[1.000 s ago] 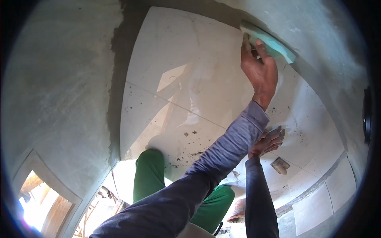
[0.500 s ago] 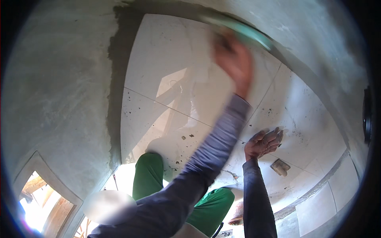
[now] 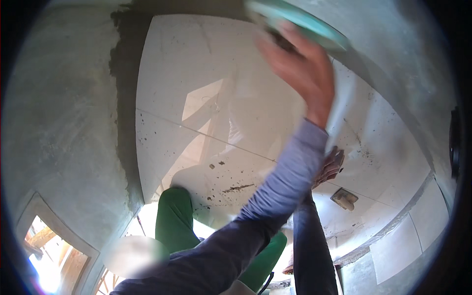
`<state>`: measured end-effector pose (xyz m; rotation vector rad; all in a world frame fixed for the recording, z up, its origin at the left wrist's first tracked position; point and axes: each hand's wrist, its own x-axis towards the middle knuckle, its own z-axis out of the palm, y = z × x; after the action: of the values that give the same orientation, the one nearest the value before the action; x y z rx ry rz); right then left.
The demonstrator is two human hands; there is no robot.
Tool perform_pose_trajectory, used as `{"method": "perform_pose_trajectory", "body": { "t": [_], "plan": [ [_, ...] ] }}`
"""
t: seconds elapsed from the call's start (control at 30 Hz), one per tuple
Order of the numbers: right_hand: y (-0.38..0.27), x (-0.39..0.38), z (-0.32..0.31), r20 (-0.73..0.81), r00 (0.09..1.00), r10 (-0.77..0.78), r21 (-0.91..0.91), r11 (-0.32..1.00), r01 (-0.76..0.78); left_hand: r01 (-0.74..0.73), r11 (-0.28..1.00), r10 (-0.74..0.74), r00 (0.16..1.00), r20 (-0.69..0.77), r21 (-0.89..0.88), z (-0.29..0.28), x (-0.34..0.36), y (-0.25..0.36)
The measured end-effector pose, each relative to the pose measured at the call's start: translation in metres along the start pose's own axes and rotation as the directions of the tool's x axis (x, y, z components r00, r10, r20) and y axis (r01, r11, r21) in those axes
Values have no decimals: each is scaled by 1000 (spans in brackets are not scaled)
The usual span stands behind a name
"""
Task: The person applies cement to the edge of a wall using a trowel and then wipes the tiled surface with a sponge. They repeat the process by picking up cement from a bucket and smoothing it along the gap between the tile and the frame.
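Note:
My left hand (image 3: pixel 309 73) is wrapped round the dark handle of a pale green plastering float (image 3: pixel 300 22), both smeared by motion. The float's long blade lies against the grey plastered wall at the top, above the tile edge. My left forearm crosses the view from the lower left. Behind its cuff, my right hand (image 3: pixel 333 166) is partly hidden. Its fingers are stretched out over the pale floor tiles (image 3: pixel 255 108), and nothing shows in them. Close by lies a small block-shaped tool (image 3: pixel 344 199), pale on one side.
A dark damp band (image 3: pixel 127 98) runs along the foot of the left wall (image 3: pixel 64 98). Dark crumbs (image 3: pixel 238 188) are scattered on the tiles. My green-trousered knee (image 3: pixel 175 211) is at the lower middle. A framed opening (image 3: pixel 54 241) is at lower left; pale wall tiles (image 3: pixel 398 250) stand at lower right.
My left hand and the float have moved up and slightly right. My left sleeve now covers part of my right hand. The whole view has shifted a little.

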<state>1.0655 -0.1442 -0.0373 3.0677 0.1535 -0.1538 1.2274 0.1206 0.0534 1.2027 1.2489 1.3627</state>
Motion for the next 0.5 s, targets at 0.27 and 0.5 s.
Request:
{"method": "perform_pose_trajectory", "body": {
  "t": [0.27, 0.5],
  "plan": [
    [-18, 9, -27, -130, 987, -99, 99, 989, 112, -5, 935, -3, 1000, 21, 354, 0, -9, -24],
    [-7, 1, -5, -147, 983, -111, 54, 991, 120, 2, 936, -21, 999, -50, -353, -5, 20, -17]
  ]
}}
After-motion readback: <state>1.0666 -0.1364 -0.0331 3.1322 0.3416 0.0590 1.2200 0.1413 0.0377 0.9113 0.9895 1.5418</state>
